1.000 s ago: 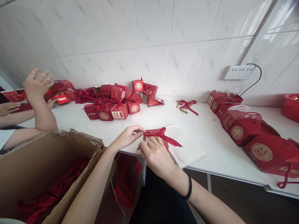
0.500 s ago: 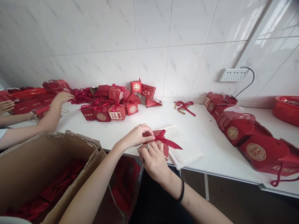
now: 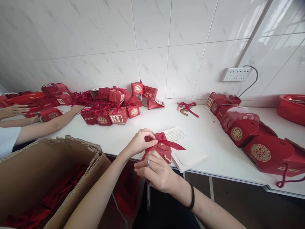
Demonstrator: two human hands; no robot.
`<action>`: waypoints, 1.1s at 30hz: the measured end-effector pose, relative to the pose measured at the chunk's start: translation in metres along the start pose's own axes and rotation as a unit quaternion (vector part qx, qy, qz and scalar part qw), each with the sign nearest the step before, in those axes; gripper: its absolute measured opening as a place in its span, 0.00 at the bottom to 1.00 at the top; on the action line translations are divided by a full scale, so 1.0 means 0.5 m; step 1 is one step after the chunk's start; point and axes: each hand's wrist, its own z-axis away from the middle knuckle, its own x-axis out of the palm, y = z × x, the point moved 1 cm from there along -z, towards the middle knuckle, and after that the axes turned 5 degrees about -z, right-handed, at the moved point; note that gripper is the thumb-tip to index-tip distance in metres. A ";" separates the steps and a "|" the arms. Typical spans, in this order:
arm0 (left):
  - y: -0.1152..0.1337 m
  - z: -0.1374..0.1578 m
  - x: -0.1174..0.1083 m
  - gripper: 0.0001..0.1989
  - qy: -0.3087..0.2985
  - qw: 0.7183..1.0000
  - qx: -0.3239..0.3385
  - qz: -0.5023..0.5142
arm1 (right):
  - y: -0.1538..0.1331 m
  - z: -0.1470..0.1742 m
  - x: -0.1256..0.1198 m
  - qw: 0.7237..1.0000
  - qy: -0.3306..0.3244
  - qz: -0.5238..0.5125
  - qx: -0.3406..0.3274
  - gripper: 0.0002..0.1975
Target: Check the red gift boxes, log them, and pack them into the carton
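Note:
A small red gift box [image 3: 162,152] with a beaded cord on its side sits at the table's front edge. A red satin ribbon [image 3: 176,145] is tied in a bow on its top. My left hand [image 3: 142,140] pinches the ribbon at the bow between thumb and finger. Just below and in front of the box, my right hand [image 3: 156,171] is closed, with a ring on one finger; a ribbon tail runs down to its fingertips. From under that hand hangs a narrow, shiny dark tool [image 3: 149,198], its kind unclear. Printed paper sheets [image 3: 189,159] lie partly under the box.
Several finished red boxes [image 3: 118,116] are piled at the back. Larger red boxes [image 3: 258,154] line the right, near a red basin [image 3: 292,109]. Ribbon scraps [image 3: 188,109] lie by the wall. A cardboard carton [image 3: 78,178] stands left; a co-worker's arms [image 3: 54,127] reach in there.
My right hand has moved down and left, off the box, uncovering its front and cord. My left hand stays at the bow. The co-worker's arm has reached further right along the table.

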 end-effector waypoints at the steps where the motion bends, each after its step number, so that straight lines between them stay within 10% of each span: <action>1: 0.001 0.000 -0.001 0.06 0.002 1.000 -0.001 -0.004 | 0.002 -0.005 -0.016 0.999 0.006 -0.034 0.006 0.04; 6: 0.013 0.000 -0.001 0.08 -0.005 1.000 0.015 -0.009 | 0.100 -0.011 -0.114 0.935 0.136 -0.091 0.313 0.07; 9: 0.020 -0.002 0.000 0.07 -0.001 1.000 0.003 -0.008 | 0.174 0.001 -0.136 0.885 0.056 -0.172 0.429 0.13; 33: -0.004 0.033 -0.014 0.07 0.086 0.996 0.022 0.014 | 0.167 -0.007 -0.131 0.802 0.025 -0.325 0.501 0.22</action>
